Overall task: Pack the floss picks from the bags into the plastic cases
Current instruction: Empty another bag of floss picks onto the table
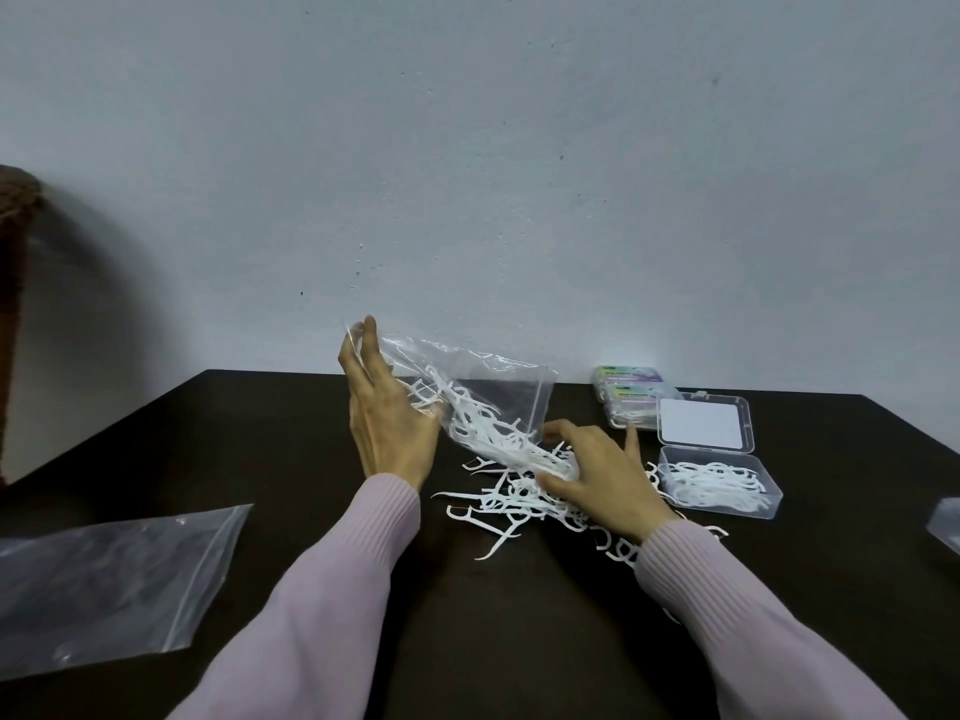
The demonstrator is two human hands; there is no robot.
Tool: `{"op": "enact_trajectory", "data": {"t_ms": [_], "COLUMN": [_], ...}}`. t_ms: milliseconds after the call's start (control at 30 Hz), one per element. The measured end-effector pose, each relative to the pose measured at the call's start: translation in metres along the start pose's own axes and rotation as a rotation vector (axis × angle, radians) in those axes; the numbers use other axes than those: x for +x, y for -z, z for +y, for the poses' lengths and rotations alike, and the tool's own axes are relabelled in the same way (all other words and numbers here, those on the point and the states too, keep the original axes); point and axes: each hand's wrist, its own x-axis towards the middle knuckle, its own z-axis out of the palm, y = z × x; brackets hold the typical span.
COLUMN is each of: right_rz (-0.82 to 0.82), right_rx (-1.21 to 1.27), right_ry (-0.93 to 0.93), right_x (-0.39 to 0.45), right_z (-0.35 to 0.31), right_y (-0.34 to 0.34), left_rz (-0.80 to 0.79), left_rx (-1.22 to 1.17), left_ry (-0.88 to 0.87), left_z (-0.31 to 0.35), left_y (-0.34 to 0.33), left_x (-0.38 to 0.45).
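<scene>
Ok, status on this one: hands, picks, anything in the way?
Left hand holds bag tilted. Right hand on picks. Case open, part filled.

Table layout, head view

The tilted bag point(467, 402) sits at table point(260, 449) centre, mouth down over the loose floss picks point(498, 506). Right of the pile: the open case point(719, 485) holding picks, its lid point(704, 423) behind it. Closed cases point(631, 387) stand farther back by the wall. An empty bag point(104, 579) lies front left.

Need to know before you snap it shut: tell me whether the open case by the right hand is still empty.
No, the open case beside the right hand already holds a layer of white floss picks, with its lid folded back.
</scene>
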Motion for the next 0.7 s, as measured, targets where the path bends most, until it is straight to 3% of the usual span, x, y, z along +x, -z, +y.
{"op": "enact_trajectory", "data": {"t_ms": [167,367,700], "right_rz": [0.025,0.125,0.119], "right_rx": [-0.066,0.041,0.134], "right_ry": [0.018,-0.004,-0.029], "right_x": [0.005,0.005,0.006], "right_z": [-0.006,-0.004,0.010], "right_y": [-0.004,0.001,0.006], "left_rz": [0.009,0.063,0.122], "left_rx": [-0.059,-0.134,-0.220], "left_ry": [0.015,0.114,0.277], "left_z": [0.008,0.010,0.007], "left_y": [0.003,0.006,0.010], "left_x": [0.000,0.002,0.011]}}
